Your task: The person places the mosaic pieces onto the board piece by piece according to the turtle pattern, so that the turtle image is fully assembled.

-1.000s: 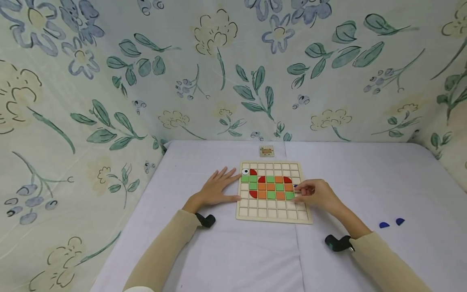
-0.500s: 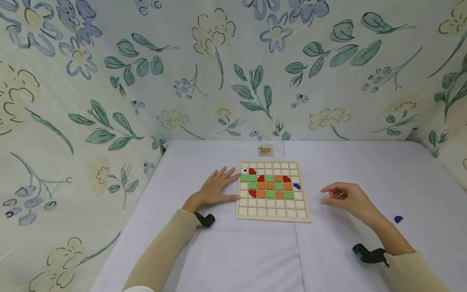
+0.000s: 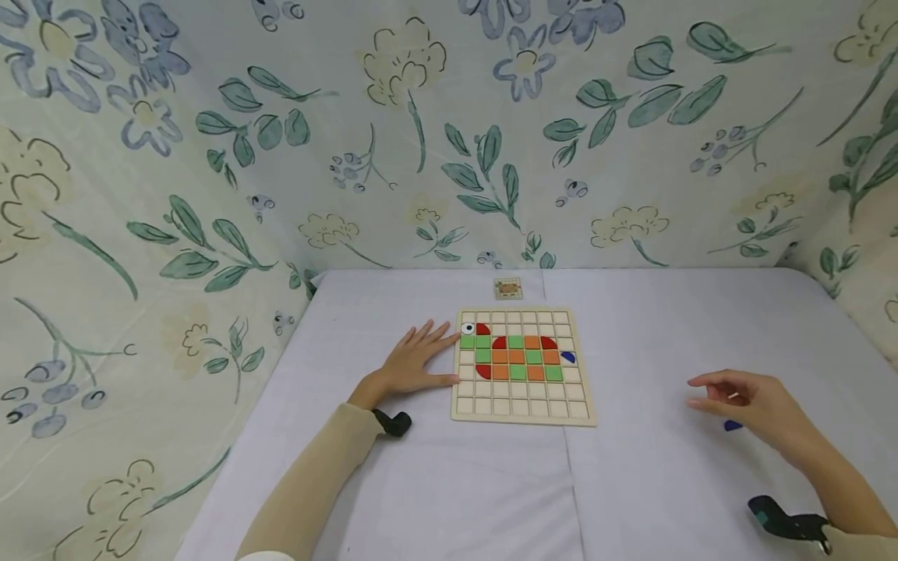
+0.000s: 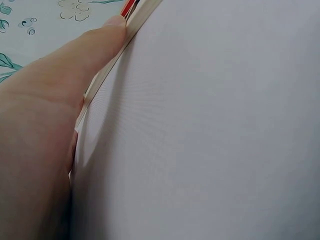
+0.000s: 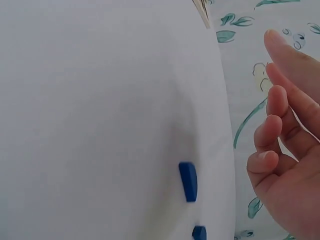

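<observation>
A wooden grid board [image 3: 522, 408] lies on the table, holding green and orange squares, red rounded pieces and a white eye piece [image 3: 468, 329]. My left hand [image 3: 412, 361] is spread at its left side, with thumb and fingertip touching the rim; the left wrist view shows the thumb [image 4: 107, 37] against the board edge [image 4: 106, 70]. A blue piece [image 3: 568, 358] rests slightly askew near the board's right side. My right hand [image 3: 758, 401] hovers over the table at the right, fingers loosely bent, holding nothing. Beneath it, the right wrist view shows two blue pieces [image 5: 188, 182] on the cloth.
A small pattern card [image 3: 508, 288] lies behind the board. White cloth [image 3: 421, 483] covers the table, and a flowered curtain [image 3: 393, 156] hangs behind and at the sides. Each wrist carries a black camera [image 3: 786, 520].
My right hand has left the board and moved right and nearer, above the loose blue pieces. The blue piece stays behind on the board. My left hand keeps its place.
</observation>
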Demonstrator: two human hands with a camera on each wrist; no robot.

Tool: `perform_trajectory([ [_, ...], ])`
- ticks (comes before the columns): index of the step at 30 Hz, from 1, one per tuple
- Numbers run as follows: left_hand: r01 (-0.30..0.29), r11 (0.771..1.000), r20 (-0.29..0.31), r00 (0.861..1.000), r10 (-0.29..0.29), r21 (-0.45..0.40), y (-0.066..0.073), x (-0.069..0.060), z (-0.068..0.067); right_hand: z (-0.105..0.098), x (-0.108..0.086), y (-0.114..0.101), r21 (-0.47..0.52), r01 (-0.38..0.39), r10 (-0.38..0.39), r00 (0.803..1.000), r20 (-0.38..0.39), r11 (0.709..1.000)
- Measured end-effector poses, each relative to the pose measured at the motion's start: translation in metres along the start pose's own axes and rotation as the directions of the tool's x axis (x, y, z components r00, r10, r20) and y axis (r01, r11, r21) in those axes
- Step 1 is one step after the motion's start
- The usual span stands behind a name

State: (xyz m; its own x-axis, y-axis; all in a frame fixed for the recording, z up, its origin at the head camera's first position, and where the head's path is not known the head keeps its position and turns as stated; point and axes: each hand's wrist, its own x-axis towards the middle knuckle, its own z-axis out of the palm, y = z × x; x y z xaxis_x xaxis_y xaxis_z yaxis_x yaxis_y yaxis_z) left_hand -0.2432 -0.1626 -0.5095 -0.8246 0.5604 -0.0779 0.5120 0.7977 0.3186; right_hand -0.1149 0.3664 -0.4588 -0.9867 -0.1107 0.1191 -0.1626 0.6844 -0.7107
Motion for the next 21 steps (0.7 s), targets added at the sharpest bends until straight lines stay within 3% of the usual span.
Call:
perform_trajectory([
  [11,-0.002,1.0,-0.01,1.0,0.002,-0.008,-0.001,0.0,0.001,-0.014,-0.025,0.04,-0.067,-0.109,0.107,0.994,-0.029,0.992],
  [21,-0.002,1.0,-0.017,1.0,0.002,-0.008,-0.001,0.0,0.003,-0.018,-0.034,0.063,-0.112,-0.187,0.186,0.982,-0.018,0.976],
])
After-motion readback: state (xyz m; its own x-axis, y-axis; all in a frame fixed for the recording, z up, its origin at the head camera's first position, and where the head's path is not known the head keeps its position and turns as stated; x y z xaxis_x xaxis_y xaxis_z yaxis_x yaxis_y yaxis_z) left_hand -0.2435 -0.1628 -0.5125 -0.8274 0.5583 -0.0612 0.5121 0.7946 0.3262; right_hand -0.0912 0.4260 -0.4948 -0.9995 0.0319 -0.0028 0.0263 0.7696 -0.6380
